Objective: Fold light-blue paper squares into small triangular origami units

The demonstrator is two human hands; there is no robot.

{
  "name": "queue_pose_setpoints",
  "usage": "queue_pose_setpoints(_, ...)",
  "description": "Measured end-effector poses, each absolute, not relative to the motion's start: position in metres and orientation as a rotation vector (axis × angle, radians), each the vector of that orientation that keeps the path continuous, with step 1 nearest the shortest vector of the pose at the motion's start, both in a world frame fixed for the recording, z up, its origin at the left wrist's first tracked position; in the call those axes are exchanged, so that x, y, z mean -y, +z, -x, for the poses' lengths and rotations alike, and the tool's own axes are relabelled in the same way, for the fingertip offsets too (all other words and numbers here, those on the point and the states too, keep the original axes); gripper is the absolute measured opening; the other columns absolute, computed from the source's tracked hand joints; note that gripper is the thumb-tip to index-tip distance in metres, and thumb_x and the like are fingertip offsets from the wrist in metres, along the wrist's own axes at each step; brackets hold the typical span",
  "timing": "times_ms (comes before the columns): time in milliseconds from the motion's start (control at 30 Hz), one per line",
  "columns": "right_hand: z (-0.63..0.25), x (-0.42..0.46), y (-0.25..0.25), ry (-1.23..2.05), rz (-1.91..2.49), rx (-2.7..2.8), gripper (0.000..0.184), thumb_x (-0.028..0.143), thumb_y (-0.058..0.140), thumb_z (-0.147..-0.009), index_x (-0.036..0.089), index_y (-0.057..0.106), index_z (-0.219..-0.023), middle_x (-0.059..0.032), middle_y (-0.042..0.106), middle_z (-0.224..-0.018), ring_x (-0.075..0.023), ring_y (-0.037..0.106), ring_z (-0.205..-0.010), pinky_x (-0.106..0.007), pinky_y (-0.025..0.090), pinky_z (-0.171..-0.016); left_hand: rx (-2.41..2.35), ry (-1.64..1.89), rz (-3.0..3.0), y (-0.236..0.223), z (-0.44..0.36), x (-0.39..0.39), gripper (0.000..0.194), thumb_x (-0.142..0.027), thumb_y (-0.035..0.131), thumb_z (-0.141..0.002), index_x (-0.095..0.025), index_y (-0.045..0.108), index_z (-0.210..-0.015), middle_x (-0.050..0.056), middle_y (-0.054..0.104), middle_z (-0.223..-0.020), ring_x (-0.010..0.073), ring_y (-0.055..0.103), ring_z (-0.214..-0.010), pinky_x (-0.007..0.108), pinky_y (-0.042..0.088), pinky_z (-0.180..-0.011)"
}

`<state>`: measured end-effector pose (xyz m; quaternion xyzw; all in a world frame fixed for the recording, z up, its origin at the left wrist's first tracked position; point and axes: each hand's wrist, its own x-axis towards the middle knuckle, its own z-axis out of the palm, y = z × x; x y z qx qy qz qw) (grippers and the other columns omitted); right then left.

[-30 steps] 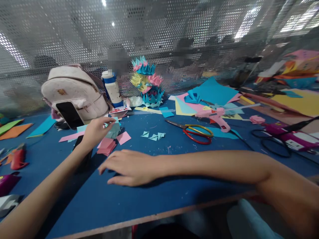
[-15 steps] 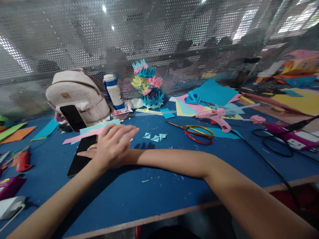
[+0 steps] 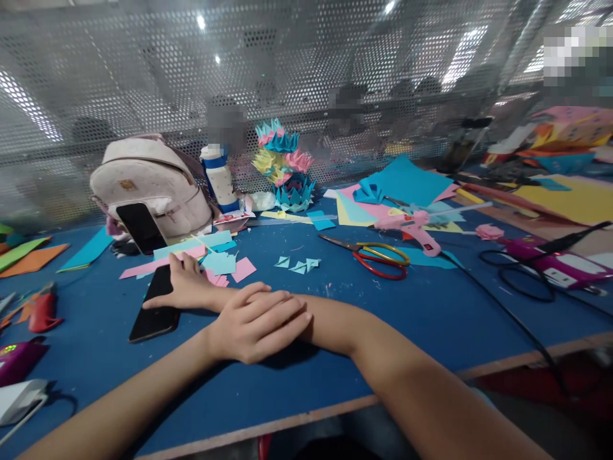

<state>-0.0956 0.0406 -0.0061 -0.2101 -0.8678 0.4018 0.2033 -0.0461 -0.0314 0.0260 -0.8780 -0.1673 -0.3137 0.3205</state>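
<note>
Head camera view: the right hand (image 3: 190, 286) is extended across the blue tabletop (image 3: 297, 390), its fingers spread apart, its thumb positioned over the black smartphone (image 3: 152, 323), and nothing visibly gripped. Whether the phone's glass is pressed cannot be determined. The left hand (image 3: 261, 324) is laid across the right forearm, its fingers side by side; whether any grip is applied cannot be told. The phone is laid flat beneath the right hand, and the light-blue paper squares (image 3: 220, 263) and the single pink paper square (image 3: 244, 269) are located just beyond the right wrist. For sound handling, the crossed arms should be separated so that neither hand is obstructed. Loose squares should be lifted by an edge, and sleeve-like sweeps of the forearm avoided, since the folded light-blue triangles (image 3: 299, 264) could be displaced. Adequate clearance should be kept from the red-and-yellow-handled scissors (image 3: 357, 246) and the pink glue gun (image 3: 412, 226).
</note>
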Motion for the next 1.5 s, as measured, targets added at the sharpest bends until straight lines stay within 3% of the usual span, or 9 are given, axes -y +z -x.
queue_pose_setpoints(167,0.1,-0.04,-0.007,1.143,0.62,2.502,0.13,0.057,0.083,-0.064,0.014,0.001,-0.156,-0.0276,-0.001,-0.161,-0.0411,-0.005,-0.151,-0.062,0.02,-0.118,0.418,-0.812,2.327,0.025,0.048,0.033,0.029,-0.014,0.044,-0.1,-0.016,0.068,-0.117,0.007,0.073,-0.116,0.0187,0.065,-0.108,0.035,0.045,-0.101)
queue_pose_setpoints(367,0.097,-0.035,0.002,1.179,0.675,2.529,0.131,0.036,0.089,-0.062,0.021,-0.001,-0.157,-0.0234,-0.008,-0.163,-0.0401,-0.008,-0.15,-0.059,0.016,-0.12,0.387,-0.822,2.351,0.026,0.046,0.034,0.032,-0.012,0.041,-0.099,-0.014,0.069,-0.115,0.007,0.074,-0.113,0.0194,0.066,-0.108,0.036,0.046,-0.1)
queue_pose_setpoints(800,0.097,-0.035,0.002,1.161,0.687,2.57,0.133,0.041,0.087,-0.064,0.021,-0.006,-0.157,-0.0219,-0.015,-0.162,-0.0412,-0.012,-0.149,-0.059,0.014,-0.12,0.387,-0.827,2.339,0.025,0.044,0.034,0.034,-0.013,0.037,-0.102,-0.015,0.069,-0.113,0.005,0.075,-0.111,0.0178,0.067,-0.106,0.035,0.047,-0.1)
queue_pose_setpoints(1067,0.099,-0.037,-0.003,1.21,0.671,2.476,0.132,0.039,0.091,-0.057,0.021,0.005,-0.157,-0.0235,-0.01,-0.162,-0.0412,-0.008,-0.15,-0.061,0.017,-0.119,0.353,-0.8,2.319,0.028,0.046,0.034,0.034,-0.013,0.038,-0.101,-0.015,0.07,-0.112,0.005,0.075,-0.11,0.0182,0.067,-0.106,0.036,0.045,-0.103)
queue_pose_setpoints(1167,0.1,-0.041,0.001,1.298,0.792,2.282,0.112,0.05,0.083,-0.066,0.018,0.022,-0.154,-0.0217,0.012,-0.162,-0.0401,0.011,-0.15,-0.058,0.028,-0.116,0.317,-0.788,2.3,0.027,0.046,0.035,0.034,-0.013,0.039,-0.1,-0.017,0.071,-0.112,0.002,0.075,-0.111,0.0163,0.066,-0.106,0.034,0.044,-0.103)
queue_pose_setpoints(1233,0.102,-0.047,0.008,1.296,0.894,2.171,0.084,0.053,0.07,-0.081,0.014,0.036,-0.148,-0.0203,0.037,-0.153,-0.036,0.034,-0.143,-0.049,0.039,-0.112,0.286,-0.78,2.285,0.026,0.046,0.036,0.032,-0.013,0.043,-0.098,-0.019,0.072,-0.112,0.0,0.074,-0.112,0.0146,0.065,-0.106,0.031,0.045,-0.101)
queue_pose_setpoints(1300,0.104,-0.057,0.017,1.239,0.938,2.117,0.064,0.049,0.057,-0.093,0.013,0.043,-0.143,-0.0158,0.051,-0.143,-0.0308,0.045,-0.137,-0.041,0.043,-0.108,0.265,-0.78,2.272,0.026,0.045,0.037,0.031,-0.013,0.046,-0.096,-0.021,0.072,-0.111,-0.001,0.074,-0.114,0.0139,0.065,-0.107,0.029,0.047,-0.098)
queue_pose_setpoints(1400,0.104,-0.075,0.03,1.123,0.935,2.11,0.047,0.036,0.047,-0.101,0.013,0.043,-0.142,-0.0118,0.052,-0.141,-0.0199,0.053,-0.129,-0.03,0.047,-0.103,0.259,-0.785,2.266,0.026,0.043,0.038,0.03,-0.015,0.046,-0.096,-0.023,0.072,-0.109,-0.002,0.074,-0.114,0.0136,0.065,-0.107,0.029,0.049,-0.095)
queue_pose_setpoints(1500,0.094,-0.093,0.041,0.984,0.926,2.186,0.039,0.028,0.049,-0.102,0.015,0.046,-0.138,-0.0122,0.053,-0.138,-0.0212,0.059,-0.118,-0.039,0.052,-0.097,0.276,-0.783,2.266,0.027,0.043,0.037,0.029,-0.016,0.047,-0.097,-0.023,0.072,-0.108,-0.002,0.075,-0.112,0.014,0.066,-0.107,0.03,0.049,-0.096)
